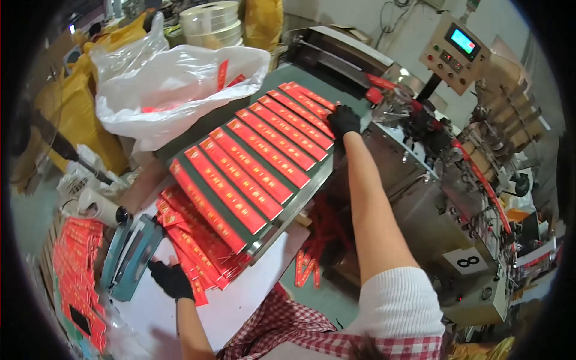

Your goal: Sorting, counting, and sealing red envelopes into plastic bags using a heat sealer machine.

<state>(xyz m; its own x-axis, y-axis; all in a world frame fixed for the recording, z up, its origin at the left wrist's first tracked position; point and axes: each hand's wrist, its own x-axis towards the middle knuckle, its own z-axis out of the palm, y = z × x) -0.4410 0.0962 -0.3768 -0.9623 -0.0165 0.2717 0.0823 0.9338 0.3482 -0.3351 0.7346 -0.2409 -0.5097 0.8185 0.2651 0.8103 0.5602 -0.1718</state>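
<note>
A row of flat, narrow red packets with gold print [246, 162] lies side by side across a dark green conveyor belt [201, 201]. At the row's far right, my black-gloved right hand [344, 121] is closed, its fingers bunched over the end of the farthest packet. My left hand [172, 281], gloved in black too, hovers low at the left with fingers apart and nothing seen in them. It lies between a teal bench tool [132, 255], whose kind I cannot make out, and a loose heap of red packets [201, 255] below the belt.
Behind the belt stands a large white plastic bag [129, 111] with some red packets inside. A machine with a control panel [456, 51] fills the right side. More red packets [77, 258] are stacked at the far left, beside a white table [264, 282]. Yellow sacks [90, 120] stand behind.
</note>
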